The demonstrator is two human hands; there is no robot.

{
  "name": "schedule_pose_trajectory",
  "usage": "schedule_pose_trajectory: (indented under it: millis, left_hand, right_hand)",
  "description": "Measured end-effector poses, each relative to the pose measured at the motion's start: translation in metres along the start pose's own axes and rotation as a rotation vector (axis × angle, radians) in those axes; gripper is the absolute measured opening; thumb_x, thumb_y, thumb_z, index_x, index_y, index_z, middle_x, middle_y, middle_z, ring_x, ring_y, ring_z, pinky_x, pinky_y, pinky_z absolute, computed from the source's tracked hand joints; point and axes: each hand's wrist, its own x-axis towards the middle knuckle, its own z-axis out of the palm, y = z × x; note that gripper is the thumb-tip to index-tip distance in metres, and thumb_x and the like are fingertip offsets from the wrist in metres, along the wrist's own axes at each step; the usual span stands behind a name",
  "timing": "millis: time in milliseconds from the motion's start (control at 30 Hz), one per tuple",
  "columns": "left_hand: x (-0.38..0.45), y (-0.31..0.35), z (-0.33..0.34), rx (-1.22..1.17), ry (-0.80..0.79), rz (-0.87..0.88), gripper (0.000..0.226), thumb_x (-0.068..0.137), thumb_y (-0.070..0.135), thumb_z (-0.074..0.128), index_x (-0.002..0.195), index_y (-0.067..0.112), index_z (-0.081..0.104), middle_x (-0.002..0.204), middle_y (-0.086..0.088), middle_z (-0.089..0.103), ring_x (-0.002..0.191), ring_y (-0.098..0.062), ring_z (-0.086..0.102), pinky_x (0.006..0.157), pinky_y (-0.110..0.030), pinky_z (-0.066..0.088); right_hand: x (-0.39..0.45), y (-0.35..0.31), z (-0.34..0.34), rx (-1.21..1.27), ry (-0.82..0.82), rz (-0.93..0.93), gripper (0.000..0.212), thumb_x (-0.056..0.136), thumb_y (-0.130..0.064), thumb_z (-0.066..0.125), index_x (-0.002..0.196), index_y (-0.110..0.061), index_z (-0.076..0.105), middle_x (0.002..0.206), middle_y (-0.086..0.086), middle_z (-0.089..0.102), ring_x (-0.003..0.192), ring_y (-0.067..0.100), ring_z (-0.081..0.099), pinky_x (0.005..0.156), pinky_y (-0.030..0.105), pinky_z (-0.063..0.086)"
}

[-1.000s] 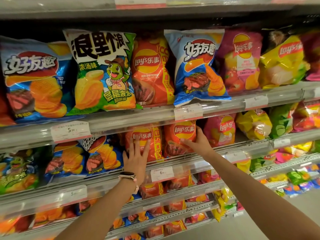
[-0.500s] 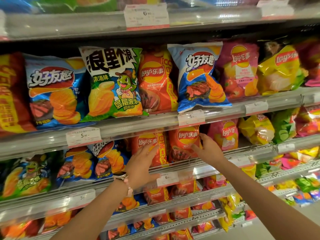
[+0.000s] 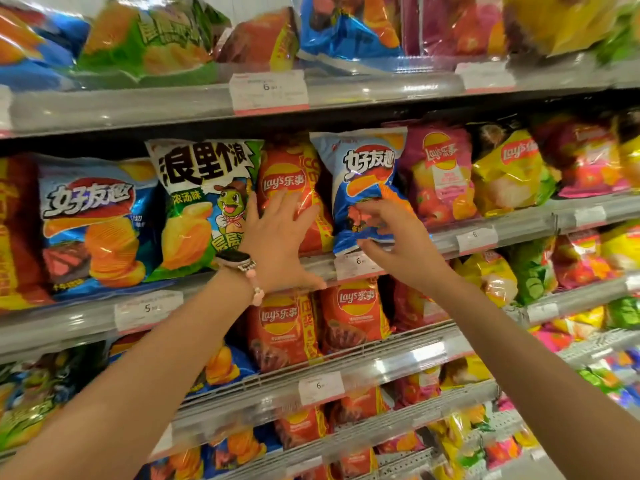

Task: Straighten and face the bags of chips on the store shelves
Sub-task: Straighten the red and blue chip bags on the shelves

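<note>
My left hand (image 3: 278, 237), fingers spread, lies flat against the lower front of a red Lay's bag (image 3: 291, 181) on the middle shelf. Just right of it a blue bag (image 3: 367, 161) leans tilted, its bottom hanging over the shelf edge. My right hand (image 3: 398, 244) is at that blue bag's lower part, fingers curled and apart; whether it grips the bag is unclear. A green-and-white bag with a cartoon turtle (image 3: 204, 199) stands left of the red one. On the shelf below stand two red Lay's bags (image 3: 353, 317).
The shelf rail (image 3: 519, 226) carries price tags (image 3: 360, 265). Pink (image 3: 436, 171) and yellow (image 3: 509, 171) Lay's bags fill the right side, a blue bag (image 3: 93, 223) the left. More bags crowd the top shelf (image 3: 346, 29) and the lower shelves.
Both hands rose from the red Lay's bags on the lower shelf to the shelf above: left onto the red bag, right onto the tilted blue bag. The view tilted upward.
</note>
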Motion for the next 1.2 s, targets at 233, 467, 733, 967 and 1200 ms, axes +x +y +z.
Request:
schedule_pose_trajectory:
  millis: [233, 467, 733, 967, 1200]
  left_hand:
    - [0.017, -0.016, 0.010, 0.151, -0.170, -0.081, 0.135, 0.052, 0.082, 0.067, 0.151, 0.033, -0.010, 0.161, -0.010, -0.011, 0.147, -0.034, -0.009, 0.113, -0.061, -0.005]
    - [0.016, -0.014, 0.011, 0.167, -0.179, -0.075, 0.131, 0.056, 0.080, 0.066, 0.152, 0.032, -0.009, 0.160, -0.010, -0.015, 0.147, -0.034, -0.010, 0.112, -0.060, -0.007]
    - [0.017, -0.014, 0.010, 0.171, -0.193, -0.065, 0.130, 0.057, 0.079, 0.066, 0.152, 0.030, -0.009, 0.160, -0.010, -0.013, 0.147, -0.035, -0.009, 0.112, -0.061, -0.007]
    - [0.010, -0.018, 0.001, -0.016, -0.070, -0.029, 0.114, 0.063, 0.077, 0.064, 0.152, 0.031, 0.009, 0.161, -0.007, 0.002, 0.148, -0.028, 0.000, 0.115, -0.057, -0.005]
    - [-0.039, -0.044, -0.018, -0.421, 0.611, -0.455, 0.078, 0.068, 0.064, 0.059, 0.127, 0.013, 0.052, 0.128, -0.013, 0.049, 0.120, -0.032, 0.044, 0.098, -0.053, 0.041]
  right_hand:
    - [0.044, 0.028, -0.006, -0.245, 0.132, 0.213, 0.089, 0.067, -0.051, 0.078, 0.140, -0.016, 0.040, 0.139, 0.014, 0.041, 0.125, 0.033, 0.044, 0.098, 0.052, 0.042]
    - [0.062, 0.047, -0.017, -0.116, -0.105, 0.484, 0.123, 0.052, -0.060, 0.083, 0.149, -0.027, 0.016, 0.142, 0.007, 0.040, 0.126, 0.026, 0.046, 0.101, 0.045, 0.044]
    - [0.057, 0.048, -0.011, 0.027, -0.096, 0.515, 0.136, 0.034, -0.083, 0.069, 0.149, -0.037, 0.013, 0.129, 0.002, 0.056, 0.120, 0.023, 0.053, 0.100, 0.047, 0.046]
    - [0.043, 0.026, -0.013, 0.316, 0.124, 0.459, 0.115, 0.050, -0.048, 0.086, 0.147, -0.029, 0.028, 0.124, -0.014, 0.053, 0.110, 0.007, 0.057, 0.099, 0.037, 0.049]
    - [0.049, -0.003, -0.030, 0.354, 0.096, 0.418, 0.115, 0.042, -0.055, 0.082, 0.144, -0.040, 0.031, 0.136, -0.006, 0.050, 0.120, 0.015, 0.053, 0.100, 0.044, 0.048]
